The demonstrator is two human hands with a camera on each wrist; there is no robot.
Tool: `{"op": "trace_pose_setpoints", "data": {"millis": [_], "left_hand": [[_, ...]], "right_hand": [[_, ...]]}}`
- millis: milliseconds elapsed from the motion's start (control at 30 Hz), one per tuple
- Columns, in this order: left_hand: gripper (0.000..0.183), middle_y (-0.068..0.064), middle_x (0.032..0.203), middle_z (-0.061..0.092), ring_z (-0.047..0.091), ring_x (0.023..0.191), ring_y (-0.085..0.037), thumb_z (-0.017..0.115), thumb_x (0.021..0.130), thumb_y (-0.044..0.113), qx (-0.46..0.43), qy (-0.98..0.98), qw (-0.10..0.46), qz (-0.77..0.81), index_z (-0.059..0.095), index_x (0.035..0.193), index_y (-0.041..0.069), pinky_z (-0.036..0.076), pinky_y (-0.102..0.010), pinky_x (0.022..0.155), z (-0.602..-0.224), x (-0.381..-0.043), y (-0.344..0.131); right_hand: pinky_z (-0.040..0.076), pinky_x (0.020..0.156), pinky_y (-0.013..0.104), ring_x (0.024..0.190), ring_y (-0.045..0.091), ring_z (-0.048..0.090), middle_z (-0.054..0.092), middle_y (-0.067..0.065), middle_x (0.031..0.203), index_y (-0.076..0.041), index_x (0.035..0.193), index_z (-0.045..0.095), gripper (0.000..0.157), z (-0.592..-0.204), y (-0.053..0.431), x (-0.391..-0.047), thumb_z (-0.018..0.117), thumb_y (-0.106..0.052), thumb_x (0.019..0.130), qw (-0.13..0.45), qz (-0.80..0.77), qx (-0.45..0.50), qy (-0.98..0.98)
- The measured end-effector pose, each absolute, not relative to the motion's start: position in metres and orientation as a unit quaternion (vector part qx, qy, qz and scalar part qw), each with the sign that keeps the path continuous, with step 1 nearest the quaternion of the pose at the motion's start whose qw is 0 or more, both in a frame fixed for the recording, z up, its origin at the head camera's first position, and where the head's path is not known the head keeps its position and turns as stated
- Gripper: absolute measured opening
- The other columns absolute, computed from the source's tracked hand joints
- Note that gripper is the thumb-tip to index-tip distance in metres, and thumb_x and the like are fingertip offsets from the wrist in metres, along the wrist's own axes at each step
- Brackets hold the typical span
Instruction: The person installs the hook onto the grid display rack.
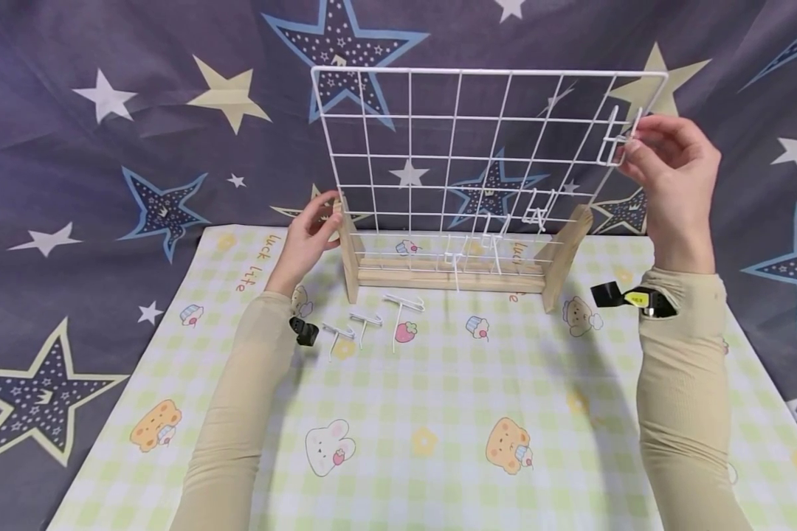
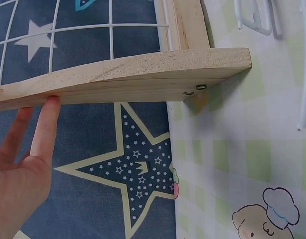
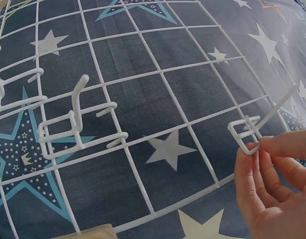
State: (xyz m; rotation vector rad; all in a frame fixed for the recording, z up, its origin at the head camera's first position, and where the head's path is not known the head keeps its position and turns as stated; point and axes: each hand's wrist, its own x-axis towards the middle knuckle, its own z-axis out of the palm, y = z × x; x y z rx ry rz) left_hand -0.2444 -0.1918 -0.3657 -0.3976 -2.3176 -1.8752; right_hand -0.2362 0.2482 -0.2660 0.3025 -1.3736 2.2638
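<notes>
A white wire grid rack stands upright on a wooden base. My right hand pinches a white wire hook between thumb and fingers, against the upper right part of the grid. In the head view, my left hand touches the left wooden side support. Straight fingertips rest on that support's outer face in the left wrist view. Several other white hooks hang lower on the grid, among them one near the right side and one lower down.
Three loose hooks lie left on the checked tablecloth: a large one, a middle one and a left one. A dark star-patterned cloth hangs behind the rack. The right wooden support stands below my right hand.
</notes>
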Motion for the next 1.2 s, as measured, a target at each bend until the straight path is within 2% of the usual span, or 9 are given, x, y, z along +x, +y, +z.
{"op": "trace_pose_setpoints", "data": {"millis": [300,467,767,1200], "left_hand": [[0.043,-0.027,0.124,0.054,0.059,0.1,-0.021,0.053,0.1,0.01,-0.131,-0.769,0.073,-0.622,0.044,0.142,0.002,0.056,-0.05,0.085,-0.367,-0.244,-0.191],[0.043,-0.026,0.127,0.053,0.06,0.098,-0.018,0.053,0.1,0.01,-0.124,-0.769,0.081,-0.621,0.044,0.142,0.003,0.057,-0.042,0.084,-0.369,-0.244,-0.191],[0.042,-0.028,0.122,0.055,0.06,0.095,-0.023,0.053,0.1,0.01,-0.12,-0.763,0.103,-0.627,0.046,0.14,0.002,0.059,-0.036,0.079,-0.371,-0.245,-0.186],[0.041,-0.029,0.119,0.057,0.06,0.092,-0.023,0.054,0.099,0.006,-0.136,-0.77,0.119,-0.612,0.048,0.139,-0.001,0.059,-0.041,0.081,-0.367,-0.24,-0.186]], "right_hand": [[0.06,0.061,0.025,0.07,0.023,0.063,0.064,0.016,0.081,0.014,0.101,0.063,0.023,-0.272,0.249,-0.238,0.066,0.019,0.08,0.235,0.819,0.093,-0.516],[0.06,0.062,0.025,0.07,0.025,0.063,0.063,0.016,0.078,0.014,0.099,0.062,0.019,-0.279,0.249,-0.239,0.063,0.018,0.081,0.233,0.815,0.097,-0.521],[0.06,0.059,0.024,0.069,0.022,0.063,0.064,0.015,0.077,0.011,0.096,0.063,0.013,-0.291,0.253,-0.239,0.065,0.014,0.083,0.229,0.811,0.096,-0.529],[0.059,0.058,0.021,0.066,0.017,0.066,0.067,0.011,0.077,0.01,0.094,0.064,0.01,-0.322,0.268,-0.23,0.063,0.013,0.085,0.198,0.78,0.094,-0.586]]}}
